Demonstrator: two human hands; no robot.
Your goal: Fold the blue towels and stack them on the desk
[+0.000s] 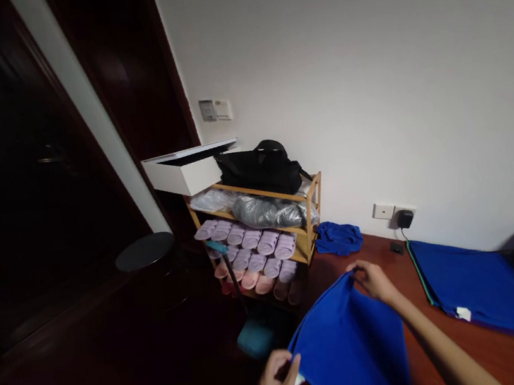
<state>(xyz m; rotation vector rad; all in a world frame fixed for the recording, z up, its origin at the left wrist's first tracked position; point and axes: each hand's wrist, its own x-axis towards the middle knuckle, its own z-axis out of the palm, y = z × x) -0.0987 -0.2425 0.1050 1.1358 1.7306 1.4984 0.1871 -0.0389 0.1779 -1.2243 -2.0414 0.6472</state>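
Between my hands a blue cloth (349, 339) is stretched, its lower part hanging at the edge of the reddish-brown table. My left hand (278, 380) pinches its near left corner, where a bit of white label shows. The far corner is gripped by the fingers of my right hand (369, 280), above the tabletop. To the right lies another blue cloth (485, 288), spread flat, with a green edge and a white tag. A crumpled blue cloth (338, 238) rests at the table's far end, by the wall.
A wooden rack (310, 210) holds several lilac and pink slippers (251, 239), plastic-wrapped items, a black bag (261, 169) and an open white box (187, 173). Left of it stands a round dark stool (145, 251). A black plug (405, 219) sits in the wall socket. A teal long-handled dustpan (254, 338) stands on the floor.
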